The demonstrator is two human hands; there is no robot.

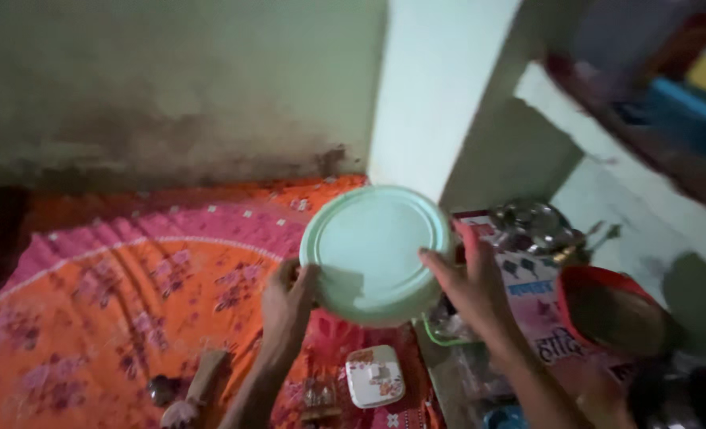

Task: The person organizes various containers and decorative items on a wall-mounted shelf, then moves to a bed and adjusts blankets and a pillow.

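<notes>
So the pale green round plate point(373, 253) was held up in the air over the edge of an orange and pink floral cloth point(130, 294), its flat underside tilted toward the camera, with the left hand point(287, 300) gripping its lower left rim and the right hand point(470, 284) clamped on the right rim, fingers curled over the edge. Right below it a small square white dish with an orange pattern point(375, 376) sat on the cloth. Off to the right were some shiny steel vessels point(537, 226) and a red-rimmed round container point(611, 311), all kinda blurry.
</notes>
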